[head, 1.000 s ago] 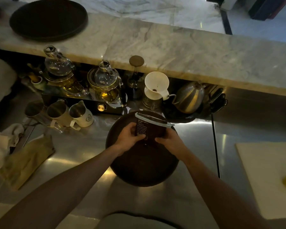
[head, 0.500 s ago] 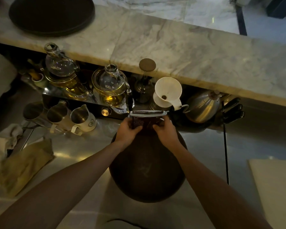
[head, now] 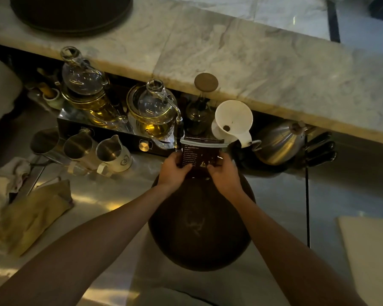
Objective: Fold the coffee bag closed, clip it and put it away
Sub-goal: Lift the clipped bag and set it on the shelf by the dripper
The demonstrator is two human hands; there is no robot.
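**With clip on, bag heading to back edge of counter**

Since a second ago, moved off the middle of the round dark tray (head: 199, 228) toward the back edge of the steel counter (head: 281, 195). Coffee bag (head: 200, 156) now held upright over the tray's far rim, just in front of the white dripper (head: 233, 119). Top already folded, pale clip (head: 202, 142) across the fold and now level, where it sat tilted before. Reads as fold and clip done, put-away under way; final spot not evident.

Grip: left hand (head: 173, 172) and right hand (head: 224, 174) pressed on the bag's two sides, thumbs on the front face, fingers wrapped behind. Whether the bag base touches anything, can't tell.

Containers, big to small:
- Tray: bare, only a faint smear near centre.
- Steel kettle (head: 279, 141), right of dripper: lidded, contents hidden.
- Two glass pots (head: 155, 111) on the warmer at the back edge: amber liquid low in each lower vessel.
- Three metal pitchers (head: 111, 152) left of the bag: look empty, dim light.
- Dripper: dark speck at the bottom hole, otherwise clean.
- Small dark jar (head: 196, 117) with a round lid: contents unreadable.
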